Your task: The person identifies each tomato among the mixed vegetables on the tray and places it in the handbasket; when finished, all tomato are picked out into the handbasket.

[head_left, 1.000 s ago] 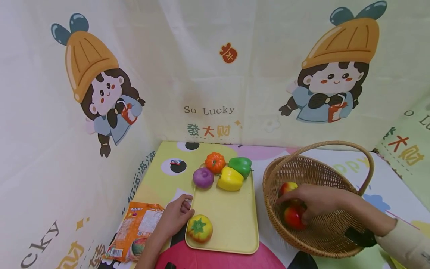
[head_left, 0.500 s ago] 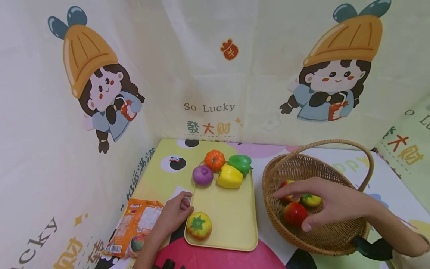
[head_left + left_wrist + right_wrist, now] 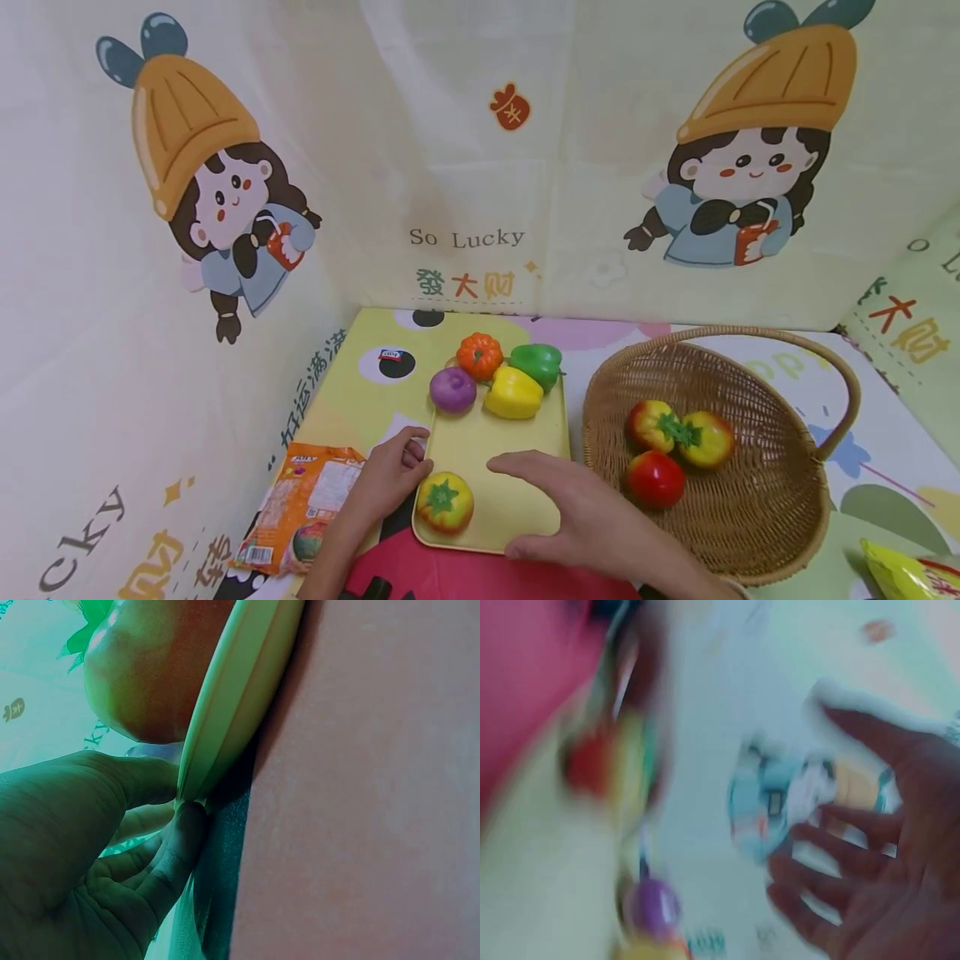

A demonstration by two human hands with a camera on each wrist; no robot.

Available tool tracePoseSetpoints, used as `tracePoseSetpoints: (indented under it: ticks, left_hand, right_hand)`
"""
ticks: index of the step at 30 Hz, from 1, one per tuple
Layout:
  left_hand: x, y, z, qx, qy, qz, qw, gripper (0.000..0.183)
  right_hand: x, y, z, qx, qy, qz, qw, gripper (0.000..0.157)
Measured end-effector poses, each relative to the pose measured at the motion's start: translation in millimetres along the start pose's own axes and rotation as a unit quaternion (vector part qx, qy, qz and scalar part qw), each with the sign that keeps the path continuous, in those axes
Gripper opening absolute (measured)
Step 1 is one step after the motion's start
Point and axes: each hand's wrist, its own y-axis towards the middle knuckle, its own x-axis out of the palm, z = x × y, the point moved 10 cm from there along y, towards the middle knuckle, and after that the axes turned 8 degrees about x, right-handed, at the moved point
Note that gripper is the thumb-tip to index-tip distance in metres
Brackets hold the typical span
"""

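Observation:
My left hand (image 3: 390, 475) pinches the left rim of the pale yellow tray (image 3: 517, 446); the left wrist view has its thumb and fingertips on that rim (image 3: 221, 705). Beside it, at the tray's near left corner, sits a yellow-and-red tomato-like fruit (image 3: 446, 503) with a green leafy top. Spread over the tray's near right part is my right hand (image 3: 585, 521), holding nothing, its thumb and fingers apart. In the wicker basket (image 3: 757, 533) on the right lie two similar yellow-and-red fruits (image 3: 707, 440) and a red one (image 3: 656, 479).
At the tray's far end sit a purple onion-like vegetable (image 3: 453, 390), an orange pumpkin (image 3: 480, 357), a green pepper (image 3: 536, 365) and a yellow pepper (image 3: 514, 394). An orange packet (image 3: 303, 504) lies left; a yellow packet (image 3: 911, 571) lies near right. The basket's handle (image 3: 847, 400) arches up.
My right hand has let go of a yellow-and-red fruit in the basket, lifted out, and moved left over the tray. The left hand stays on the tray's rim.

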Motion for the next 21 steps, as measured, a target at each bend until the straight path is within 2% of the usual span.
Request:
tracePoseSetpoints:
  ticks: [3,5,13,21]
  left_hand:
    - [0.2,1.0,1.1,0.006,-0.003,-0.002,1.0,0.037]
    - [-0.2,1.6,1.6,0.007,-0.002,-0.004,1.0,0.037]
    - [-4.2,3.4,3.3,0.004,0.009,0.0,1.0,0.037]
    - [0.3,1.8,3.4,0.01,-0.002,-0.003,0.9999,0.037]
  right_hand:
    - [6.0,0.6,-9.8,-0.021,-0.022,0.031,0.999,0.066]
    - [9.0,2.7,-10.6,-0.022,-0.026,0.033,0.999,0.067]
    - [32.3,32.0,8.9,0.003,-0.019,0.004,1.0,0.071]
    - [77.5,59.8,31.6,0.003,-0.011,-0.048,0.999,0.082]
